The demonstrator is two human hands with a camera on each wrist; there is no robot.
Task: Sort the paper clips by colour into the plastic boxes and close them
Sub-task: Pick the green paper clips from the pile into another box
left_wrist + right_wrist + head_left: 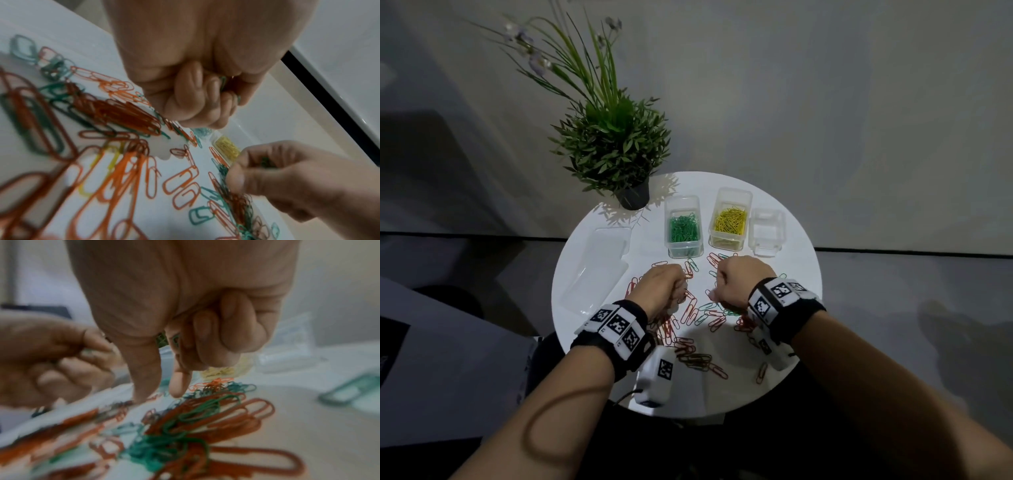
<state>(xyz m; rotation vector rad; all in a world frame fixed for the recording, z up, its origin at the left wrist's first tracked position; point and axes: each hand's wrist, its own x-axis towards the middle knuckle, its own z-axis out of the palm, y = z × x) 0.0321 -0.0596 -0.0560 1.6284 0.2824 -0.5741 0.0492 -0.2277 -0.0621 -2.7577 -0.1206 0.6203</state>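
Observation:
Loose red and green paper clips (693,317) lie scattered on the round white table (784,329) in front of three clear boxes. One box holds green clips (684,229), one holds yellow clips (730,219), and the third box (766,233) is bare. My left hand (675,291) is a fist over the pile, and green clips (223,83) show between its curled fingers. My right hand (717,291) keeps green clips (162,340) tucked in its palm, while its thumb and forefinger (180,386) point down at the pile.
A clear lid (599,270) lies on the table's left side. A potted plant (616,150) stands at the back left edge. A stray clip (762,372) lies near the front right rim. A grey wall is behind the table.

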